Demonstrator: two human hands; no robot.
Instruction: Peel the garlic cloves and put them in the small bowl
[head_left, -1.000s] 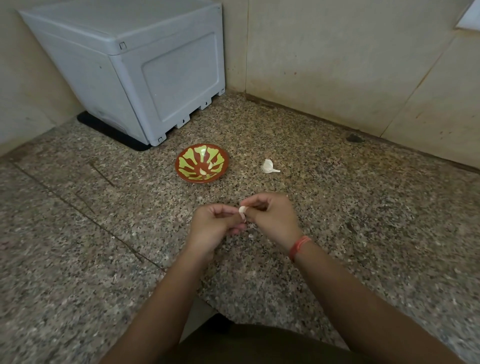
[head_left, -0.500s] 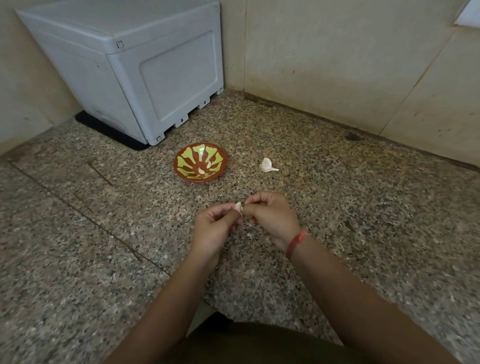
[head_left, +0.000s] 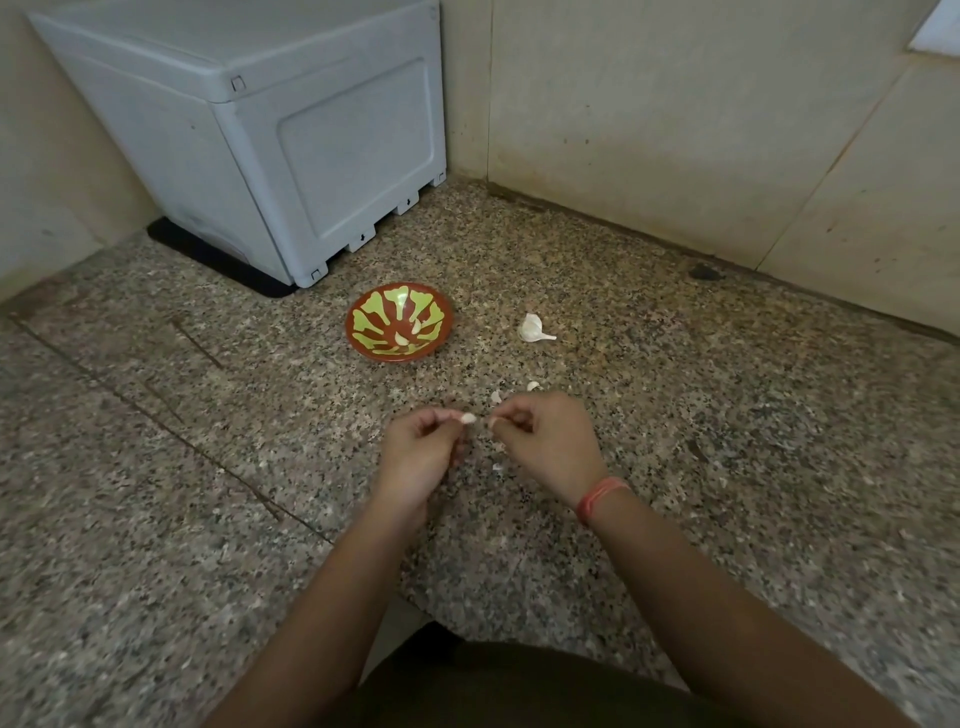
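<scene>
The small bowl (head_left: 355, 338), red-brown with green shapes inside, stands on the speckled stone counter (head_left: 182, 467). Two peeled cloves (head_left: 402, 339) lie inside it, on its near half.

Nearer to the person than the bowl, and a little to the right of it, the left hand (head_left: 421, 452) pinches one garlic clove (head_left: 468, 418) between thumb and forefinger. The other fingers are curled in. The clove is pale and points away from the bowl toward the right hand (head_left: 545, 441). This hand is farther to the right of the bowl, just beside the left hand but not touching it. Its fingers are curled, and the thumb and fingertip press together on a small pale thing, which seems to be a scrap of skin (head_left: 491, 422); it is too small to say for sure. A red thread band (head_left: 602, 496) is around the right wrist.

To the right of the bowl, at about the same depth, the rest of the garlic bulb (head_left: 532, 330) lies on the counter, well apart from the bowl. A few loose skin flakes (head_left: 532, 386) lie between that bulb and the right hand. Behind the bowl and to the left stands a grey box (head_left: 260, 130) against the wall (head_left: 675, 104).
</scene>
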